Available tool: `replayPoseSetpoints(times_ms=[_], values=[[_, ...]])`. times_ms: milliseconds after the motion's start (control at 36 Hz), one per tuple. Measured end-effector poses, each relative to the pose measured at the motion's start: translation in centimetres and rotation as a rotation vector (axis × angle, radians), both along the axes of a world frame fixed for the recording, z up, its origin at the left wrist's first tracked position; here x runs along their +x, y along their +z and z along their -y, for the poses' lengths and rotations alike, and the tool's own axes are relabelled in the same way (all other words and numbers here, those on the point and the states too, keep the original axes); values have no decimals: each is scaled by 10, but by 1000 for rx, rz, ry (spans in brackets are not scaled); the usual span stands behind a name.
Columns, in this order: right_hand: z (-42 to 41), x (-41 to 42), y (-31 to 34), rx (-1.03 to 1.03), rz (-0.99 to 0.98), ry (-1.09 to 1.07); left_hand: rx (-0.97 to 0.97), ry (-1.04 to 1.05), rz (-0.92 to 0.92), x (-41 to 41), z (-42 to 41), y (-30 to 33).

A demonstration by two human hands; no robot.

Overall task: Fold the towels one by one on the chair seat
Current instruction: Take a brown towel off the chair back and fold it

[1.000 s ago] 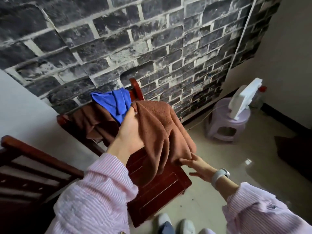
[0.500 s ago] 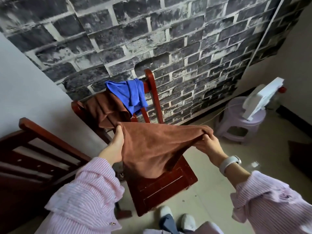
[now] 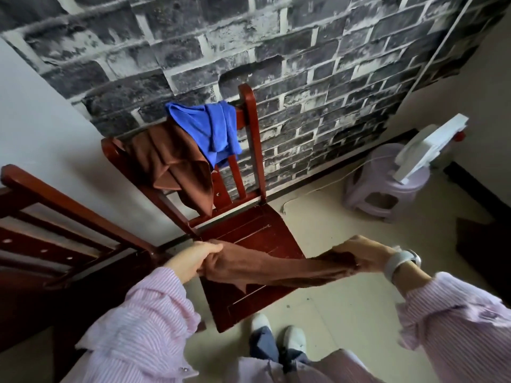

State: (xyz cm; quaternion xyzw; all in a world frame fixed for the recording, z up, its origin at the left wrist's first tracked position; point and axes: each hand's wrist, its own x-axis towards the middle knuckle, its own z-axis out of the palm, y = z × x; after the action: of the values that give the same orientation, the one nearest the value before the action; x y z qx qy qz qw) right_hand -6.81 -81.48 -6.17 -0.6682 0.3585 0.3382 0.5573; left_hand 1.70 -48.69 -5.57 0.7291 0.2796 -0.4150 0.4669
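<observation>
A brown towel (image 3: 273,268) is stretched flat between my two hands, low over the front half of the red wooden chair seat (image 3: 249,233). My left hand (image 3: 193,259) grips its left end and my right hand (image 3: 359,251) grips its right end. A second brown towel (image 3: 177,164) and a blue towel (image 3: 210,128) hang over the chair's backrest, the blue one partly on top of the brown one.
A second dark red chair (image 3: 55,222) stands close on the left. A pale purple plastic stool (image 3: 384,189) carrying a white object (image 3: 431,145) sits at the right by the brick-pattern wall. A cable runs along the floor. My feet (image 3: 276,338) are at the seat's front edge.
Both hands have lowered the held brown towel from chest height to just over the seat and pulled it out flat. The view has tilted down.
</observation>
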Motion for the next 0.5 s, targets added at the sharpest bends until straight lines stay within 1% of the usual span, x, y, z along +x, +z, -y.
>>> replayPoseSetpoints(times_ms=[28,83,167,278,361,444,500], values=[[0,-1,-1,-35,7,-15,104,-96,54,-2,0,1],[-2,1,-3,-111,40,-43,229,-262,167,-2,-2,0],[-2,6,-8,-229,142,-92,325,-348,303,6,-7,-2],[-4,20,-7,-497,349,-94,403,-287,457,21,-11,-1],[-4,29,-2,-650,503,-99,462,-282,596,31,-9,5],[-4,37,8,-709,587,-165,439,-229,679,38,-10,8],[-2,39,10,-724,593,-168,395,-200,688,41,-11,8]])
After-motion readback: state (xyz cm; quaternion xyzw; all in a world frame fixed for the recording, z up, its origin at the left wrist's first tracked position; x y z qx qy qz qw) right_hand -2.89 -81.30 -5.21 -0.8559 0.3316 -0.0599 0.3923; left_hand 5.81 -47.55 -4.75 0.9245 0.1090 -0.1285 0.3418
